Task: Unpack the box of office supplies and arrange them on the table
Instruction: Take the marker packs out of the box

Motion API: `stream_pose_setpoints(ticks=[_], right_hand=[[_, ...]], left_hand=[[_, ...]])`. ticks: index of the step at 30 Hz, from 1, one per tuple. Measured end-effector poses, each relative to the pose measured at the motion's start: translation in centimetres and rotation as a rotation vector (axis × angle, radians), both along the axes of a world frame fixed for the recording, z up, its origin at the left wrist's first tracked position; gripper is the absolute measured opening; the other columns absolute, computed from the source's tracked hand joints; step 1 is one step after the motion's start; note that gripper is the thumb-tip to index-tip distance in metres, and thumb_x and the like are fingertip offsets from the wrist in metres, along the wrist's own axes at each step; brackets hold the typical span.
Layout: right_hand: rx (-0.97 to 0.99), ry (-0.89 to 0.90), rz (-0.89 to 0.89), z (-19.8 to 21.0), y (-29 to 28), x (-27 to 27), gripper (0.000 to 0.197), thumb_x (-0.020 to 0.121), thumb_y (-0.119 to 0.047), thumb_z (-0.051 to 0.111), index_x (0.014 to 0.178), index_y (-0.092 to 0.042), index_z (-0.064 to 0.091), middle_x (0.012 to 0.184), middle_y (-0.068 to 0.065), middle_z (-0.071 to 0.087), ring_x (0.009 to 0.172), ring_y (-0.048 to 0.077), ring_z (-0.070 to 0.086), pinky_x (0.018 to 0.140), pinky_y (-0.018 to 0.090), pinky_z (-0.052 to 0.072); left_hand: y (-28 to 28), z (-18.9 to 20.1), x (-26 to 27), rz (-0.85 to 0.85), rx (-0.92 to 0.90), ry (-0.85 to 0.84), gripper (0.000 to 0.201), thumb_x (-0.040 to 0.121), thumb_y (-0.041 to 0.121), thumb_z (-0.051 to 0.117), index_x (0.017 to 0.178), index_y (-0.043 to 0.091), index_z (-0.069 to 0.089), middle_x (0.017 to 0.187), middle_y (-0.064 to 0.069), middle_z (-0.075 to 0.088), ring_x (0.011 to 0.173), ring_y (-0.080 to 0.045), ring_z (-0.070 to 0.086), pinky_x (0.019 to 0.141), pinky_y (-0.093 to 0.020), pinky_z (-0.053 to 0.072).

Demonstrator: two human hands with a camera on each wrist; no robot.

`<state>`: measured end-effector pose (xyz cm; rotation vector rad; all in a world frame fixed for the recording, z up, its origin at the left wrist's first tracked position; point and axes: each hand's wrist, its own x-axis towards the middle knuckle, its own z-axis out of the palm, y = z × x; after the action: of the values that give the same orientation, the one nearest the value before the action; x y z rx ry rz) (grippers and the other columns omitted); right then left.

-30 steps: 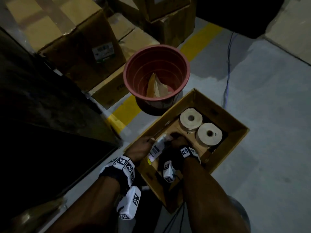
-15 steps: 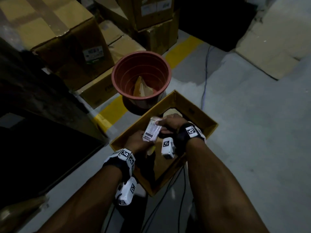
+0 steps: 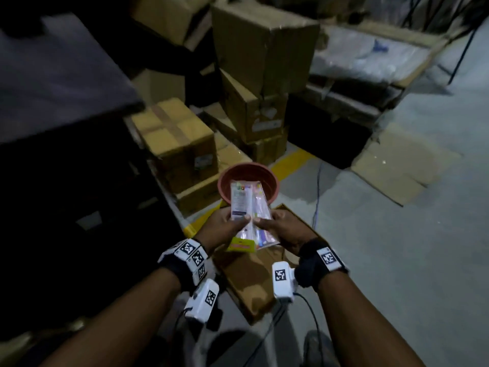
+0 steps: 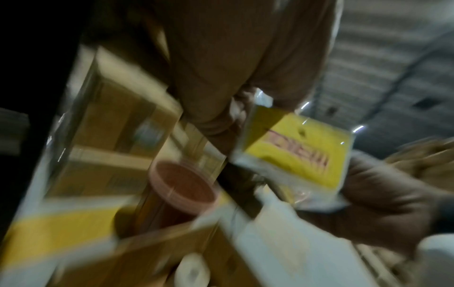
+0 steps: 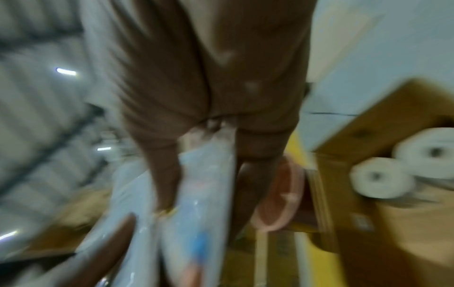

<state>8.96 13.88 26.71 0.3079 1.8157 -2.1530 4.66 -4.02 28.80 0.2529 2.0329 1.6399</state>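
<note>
Both hands hold flat plastic packets above the open box.

The left hand (image 3: 225, 229) pinches a white packet (image 3: 239, 202) with its thumb on top; the right hand (image 3: 284, 230) grips a clear packet (image 3: 260, 213) beside it. The cardboard box (image 3: 248, 282) sits on the floor below, two white rolls (image 5: 383, 178) inside. A red bucket (image 3: 267, 178) stands just beyond.

The scene is viewed from head height, looking forward and down; both wrist views are taken at close range along the fingers (image 4: 216, 124), blurred. The red bucket (image 3: 248, 178) is shared by all three.
</note>
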Motion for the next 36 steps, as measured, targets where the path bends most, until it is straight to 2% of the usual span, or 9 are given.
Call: stream_pose_setpoints(ticks=[5, 11, 15, 20, 23, 27, 29, 33, 36], right_hand=[[0.105, 0.173, -0.138, 10.8, -6.0, 1.3, 0.026, 0.088, -0.007, 0.066, 0.111, 0.003, 0.066, 0.11, 0.028, 0.068, 0.091, 0.036, 0.067, 0.086, 0.049, 0.056], [-0.012, 0.341, -0.121, 21.2, -15.5, 2.5, 0.026, 0.09, -0.01, 0.064, 0.113, 0.002, 0.063, 0.096, 0.018, 0.074, 0.076, 0.026, 0.072, 0.065, 0.033, 0.059], [0.023, 0.402, -0.076, 25.4, -22.1, 1.8, 0.02, 0.095, -0.019, 0.059, 0.103, -0.002, 0.064, 0.078, 0.013, 0.07, 0.056, 0.019, 0.066, 0.048, 0.027, 0.055], [0.336, 0.419, 0.004, 28.1, -30.7, -1.6, 0.028, 0.092, -0.031, 0.06, 0.076, -0.008, 0.058, 0.059, 0.006, 0.054, 0.036, 0.009, 0.049, 0.039, 0.017, 0.038], [0.459, 0.461, 0.049, 28.6, -34.6, -4.1, 0.039, 0.075, -0.031, 0.074, 0.084, 0.006, 0.068, 0.067, 0.018, 0.065, 0.05, 0.02, 0.059, 0.051, 0.03, 0.046], [0.636, 0.516, -0.072, 27.4, -36.2, -7.2, 0.032, 0.054, -0.042, 0.071, 0.067, -0.013, 0.065, 0.071, 0.014, 0.072, 0.068, 0.03, 0.07, 0.066, 0.045, 0.059], [0.695, 0.541, -0.16, 27.1, -36.1, -7.4, 0.02, 0.057, -0.037, 0.069, 0.062, -0.022, 0.056, 0.078, 0.013, 0.073, 0.077, 0.03, 0.071, 0.071, 0.044, 0.059], [0.703, 0.556, -0.241, 26.9, -35.9, -6.6, 0.021, 0.069, -0.03, 0.071, 0.082, -0.017, 0.061, 0.088, 0.014, 0.073, 0.084, 0.028, 0.069, 0.077, 0.039, 0.056], [0.725, 0.582, -0.213, 26.8, -35.5, -6.8, 0.035, 0.064, -0.039, 0.072, 0.086, -0.012, 0.067, 0.082, 0.012, 0.073, 0.08, 0.025, 0.07, 0.076, 0.036, 0.058]], left_hand=[[-8.1, 10.7, 3.1, 0.179, 0.057, 0.174, 0.018, 0.093, 0.009, 0.06, 0.11, 0.005, 0.064, 0.089, -0.006, 0.069, 0.065, -0.007, 0.067, 0.067, -0.026, 0.055], [-18.3, 21.1, 7.8, 0.277, 0.253, 0.285, 0.014, 0.091, 0.011, 0.062, 0.104, 0.006, 0.067, 0.083, -0.003, 0.074, 0.07, -0.014, 0.07, 0.063, -0.028, 0.058], [-24.9, 25.2, 7.6, 0.517, 0.261, 0.422, 0.012, 0.084, 0.017, 0.071, 0.088, 0.007, 0.067, 0.081, -0.007, 0.071, 0.068, -0.017, 0.065, 0.068, -0.033, 0.053], [-31.4, 26.8, 3.0, 0.799, 0.057, 0.4, 0.026, 0.063, 0.029, 0.07, 0.083, 0.016, 0.059, 0.097, -0.015, 0.072, 0.09, -0.031, 0.069, 0.084, -0.047, 0.056], [-32.9, 27.8, 1.2, 0.81, -0.195, 0.368, 0.054, 0.068, 0.031, 0.064, 0.115, 0.005, 0.053, 0.122, -0.015, 0.063, 0.107, -0.032, 0.062, 0.094, -0.037, 0.05], [-34.5, 27.4, -0.5, 0.832, -0.455, 0.38, 0.051, 0.087, 0.027, 0.058, 0.129, 0.001, 0.051, 0.134, -0.021, 0.054, 0.122, -0.037, 0.052, 0.096, -0.034, 0.043], [-34.8, 26.6, -0.6, 0.856, -0.508, 0.418, 0.048, 0.09, 0.03, 0.057, 0.129, 0.004, 0.055, 0.135, -0.023, 0.049, 0.121, -0.038, 0.051, 0.097, -0.034, 0.041], [-34.2, 24.7, -0.1, 0.855, -0.623, 0.568, 0.038, 0.087, 0.038, 0.059, 0.109, 0.01, 0.071, 0.119, -0.021, 0.061, 0.114, -0.035, 0.055, 0.092, -0.031, 0.042], [-33.6, 22.9, -0.1, 0.781, -0.689, 0.647, 0.046, 0.084, 0.045, 0.055, 0.111, 0.011, 0.069, 0.132, -0.02, 0.055, 0.13, -0.033, 0.043, 0.107, -0.033, 0.031]])
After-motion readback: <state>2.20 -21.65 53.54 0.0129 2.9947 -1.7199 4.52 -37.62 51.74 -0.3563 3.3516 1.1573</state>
